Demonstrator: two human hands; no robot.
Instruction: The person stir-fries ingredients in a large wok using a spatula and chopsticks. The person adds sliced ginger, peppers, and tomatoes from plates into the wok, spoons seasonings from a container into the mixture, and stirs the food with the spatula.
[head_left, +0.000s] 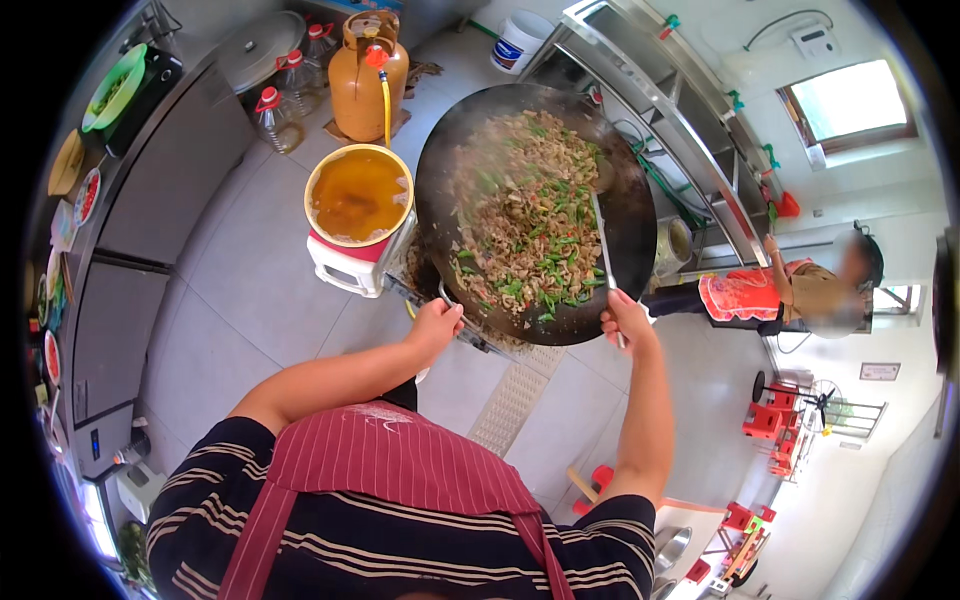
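A large dark wok stands before me on a burner, steaming. Inside lies a heap of sliced meat with green pepper pieces and red bits. My left hand is closed on the wok's metal loop handle at its near left rim. My right hand grips the handle of a long metal ladle, which reaches over the wok's right side; its round head rests at the right edge of the food. Left of the wok, a pot of orange-brown oily liquid sits on a red and white stool.
An orange gas cylinder with a yellow hose and several plastic bottles stand beyond the pot. Steel sinks run at the upper right, where a person in a red apron stands. A steel counter holding dishes lines the left.
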